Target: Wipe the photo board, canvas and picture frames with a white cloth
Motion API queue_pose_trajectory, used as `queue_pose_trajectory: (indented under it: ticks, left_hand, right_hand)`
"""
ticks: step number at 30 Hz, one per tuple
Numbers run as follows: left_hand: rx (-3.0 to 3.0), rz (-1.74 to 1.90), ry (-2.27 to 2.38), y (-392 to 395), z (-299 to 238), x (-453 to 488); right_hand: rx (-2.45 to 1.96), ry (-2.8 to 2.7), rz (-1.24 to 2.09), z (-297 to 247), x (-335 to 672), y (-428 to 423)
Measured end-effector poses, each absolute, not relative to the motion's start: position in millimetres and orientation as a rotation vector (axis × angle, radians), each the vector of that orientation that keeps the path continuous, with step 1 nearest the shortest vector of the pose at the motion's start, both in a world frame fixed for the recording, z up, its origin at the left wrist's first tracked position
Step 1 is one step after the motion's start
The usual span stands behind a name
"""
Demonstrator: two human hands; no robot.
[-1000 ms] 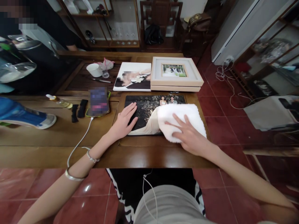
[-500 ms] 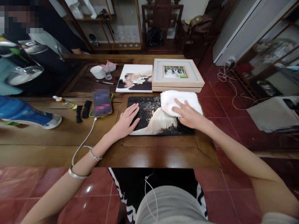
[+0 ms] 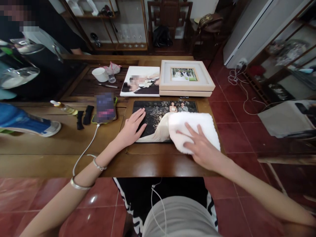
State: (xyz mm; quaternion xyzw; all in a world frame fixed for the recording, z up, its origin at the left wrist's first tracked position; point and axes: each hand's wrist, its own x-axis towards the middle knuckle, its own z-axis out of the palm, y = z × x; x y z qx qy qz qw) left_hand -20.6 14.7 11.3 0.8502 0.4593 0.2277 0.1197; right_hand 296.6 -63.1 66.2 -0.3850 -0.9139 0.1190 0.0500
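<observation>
A dark glossy photo panel (image 3: 151,126) of a couple, with a long pale dress trailing across it, lies flat on the wooden table. My left hand (image 3: 134,127) is open, its fingers resting on the panel's left edge. Under my right hand (image 3: 201,146) is a white fluffy cloth (image 3: 192,121), pressed down by spread fingers. This cloth covers the panel's lower right part and reaches past its front and right edges.
Behind the panel are a white-edged photo print (image 3: 140,84) and a pale wooden picture frame (image 3: 187,87). To the left lie a phone (image 3: 105,108) on a white cable, a dropper bottle (image 3: 64,108) and a blue pack (image 3: 27,118). A paper cup (image 3: 100,75) stands farther back. Another person (image 3: 56,29) is across the table.
My right hand has slid the white cloth toward me and slightly right, uncovering the couple at the panel's upper right. My left hand stays on the left edge.
</observation>
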Motion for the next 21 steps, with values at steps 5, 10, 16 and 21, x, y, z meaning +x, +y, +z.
queue_pose_trajectory:
  ticks: [5,10,16,21]
  left_hand:
    - [2.495,0.663,1.316,16.0,10.3,-22.1]
    - [2.503,0.652,1.307,15.6,13.4,-21.9]
    - [2.499,0.605,1.317,15.2,14.4,-21.2]
    - [2.479,0.667,1.334,13.8,9.3,-20.9]
  right_hand:
    - [-1.089,-2.754,0.413,66.9,299.1,-99.1]
    - [-1.202,-2.768,0.4,71.6,298.5,-50.1]
    - [-1.334,-2.759,0.325,68.2,279.1,38.2]
    - [-1.39,-2.709,0.274,65.2,265.8,59.1]
